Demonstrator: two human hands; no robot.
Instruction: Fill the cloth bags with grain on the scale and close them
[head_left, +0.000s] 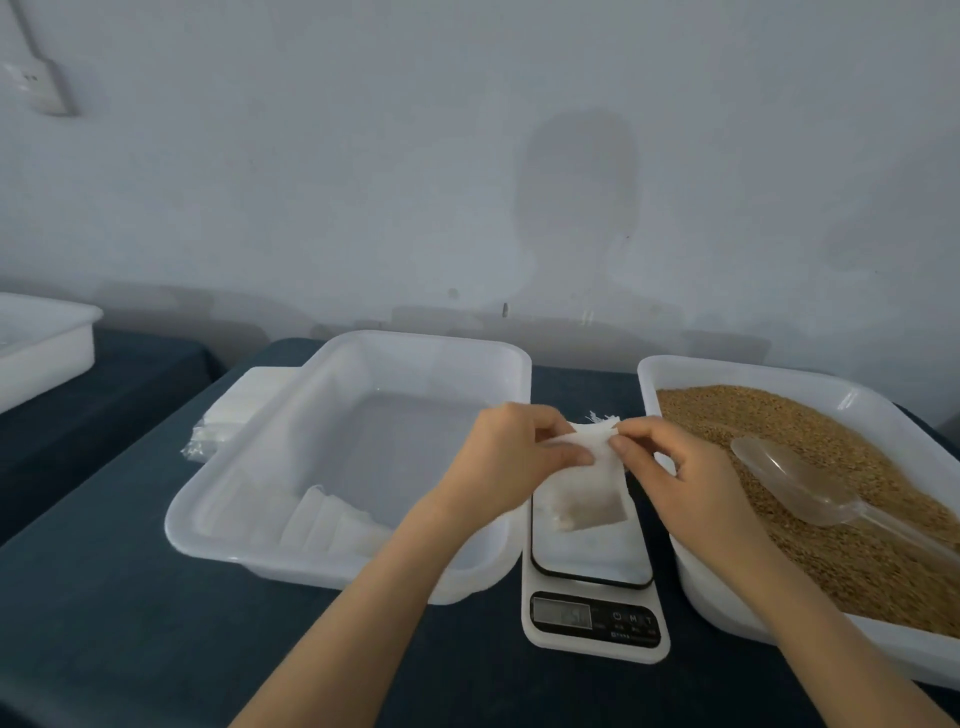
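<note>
A small white cloth bag with a little grain in its bottom hangs above the platform of a white digital scale. My left hand pinches the bag's top edge from the left. My right hand pinches the same edge from the right, where frayed string ends stick up. To the right, a white tub of brown grain holds a clear plastic scoop lying on the grain.
A wide white tub sits left of the scale, with a few filled bags at its near wall. A stack of flat cloth bags lies behind its left rim. Another white tub stands far left. Dark blue cloth covers the table.
</note>
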